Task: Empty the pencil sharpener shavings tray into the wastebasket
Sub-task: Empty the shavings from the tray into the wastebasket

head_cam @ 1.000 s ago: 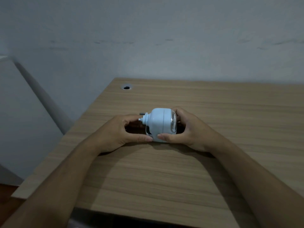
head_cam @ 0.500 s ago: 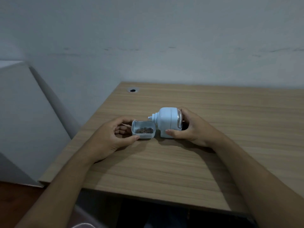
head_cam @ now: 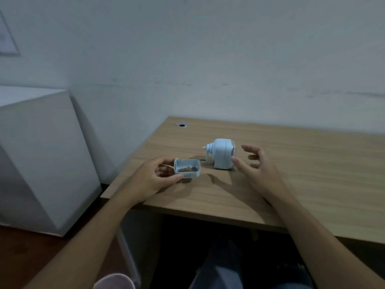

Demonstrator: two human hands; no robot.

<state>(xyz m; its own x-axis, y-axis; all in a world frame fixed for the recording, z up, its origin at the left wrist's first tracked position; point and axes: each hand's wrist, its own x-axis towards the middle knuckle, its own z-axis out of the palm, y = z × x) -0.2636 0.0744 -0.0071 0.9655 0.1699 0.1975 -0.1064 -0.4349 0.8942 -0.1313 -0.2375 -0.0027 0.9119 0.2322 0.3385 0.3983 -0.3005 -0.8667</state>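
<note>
Translucent pale-blue shavings tray is out of the sharpener, held in the left hand. Thumb runs along the tray's near wall, the other fingers wrap its far-left end. Tray sits level, open side up, over the desk's front-left area; can't tell if its base touches the wood. Inside: a small heap of brown shavings, well below the rim.

Pale-blue pencil sharpener stands upright on the wooden desk, just right of and behind the tray, not touching it. Crank hub points left toward the tray, clear dome end faces right.

Right hand is spread wide and grips nothing. Thumb tip is just beside the sharpener's lower right side; can't tell if it touches. The other fingers are curled loosely and clear of the body.

Cable grommet in the desk's far-left corner. Pale rounded rim, partly cut off at the bottom edge left of the knees; can't tell if it's the wastebasket or what's in it.
</note>
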